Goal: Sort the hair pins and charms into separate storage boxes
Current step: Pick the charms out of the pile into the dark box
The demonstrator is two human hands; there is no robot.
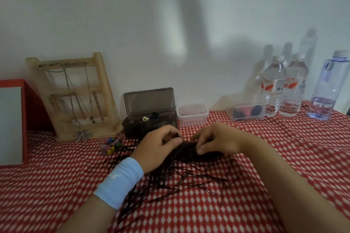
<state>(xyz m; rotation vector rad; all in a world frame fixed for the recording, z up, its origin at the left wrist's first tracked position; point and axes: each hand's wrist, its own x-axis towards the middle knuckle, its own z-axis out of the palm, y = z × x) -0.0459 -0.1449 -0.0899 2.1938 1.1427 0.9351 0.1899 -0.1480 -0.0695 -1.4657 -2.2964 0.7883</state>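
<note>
**Hands on the pins before the open box**

We see the dark storage box (149, 125), lid raised, holding small trinkets; a clear tub (192, 114) sits just beside it. On the bench (47, 185), our left hand (159, 149) and right hand (216, 142) both clutch hair pins (176, 174); coloured charms (111, 145) lie nearby.

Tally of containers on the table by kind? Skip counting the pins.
Water bottles: 3
Clear boxes: 2
Dark box, lid up: 1
Total: 6
Hair pins: one loose pile, too tangled to count, left out of the total.
</note>
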